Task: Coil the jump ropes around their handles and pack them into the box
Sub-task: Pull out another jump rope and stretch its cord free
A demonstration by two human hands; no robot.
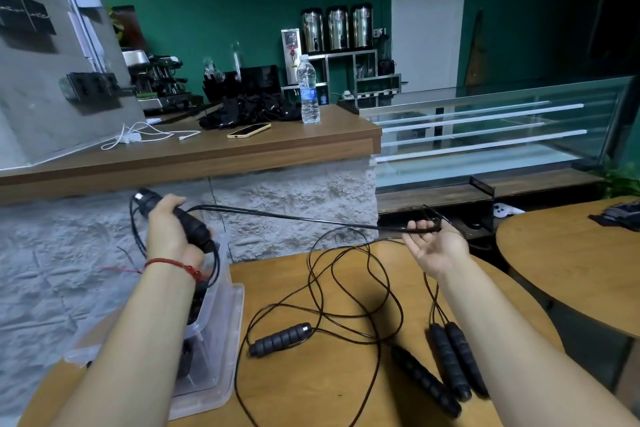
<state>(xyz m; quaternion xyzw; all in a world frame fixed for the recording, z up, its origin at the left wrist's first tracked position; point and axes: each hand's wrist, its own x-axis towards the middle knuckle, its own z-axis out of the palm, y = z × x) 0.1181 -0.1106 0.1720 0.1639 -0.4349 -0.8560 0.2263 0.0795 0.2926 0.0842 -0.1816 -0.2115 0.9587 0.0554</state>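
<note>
The ribbed foam jump-rope handles (278,339) and their thin cords (311,218) are black, the round wooden bench (311,392) brown-grained, the plastic box (221,350) clear, the string bracelet (166,262) red.

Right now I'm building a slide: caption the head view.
Left hand grips handles, right hand stretches the cord taut above loose ropes and a clear box.
</note>
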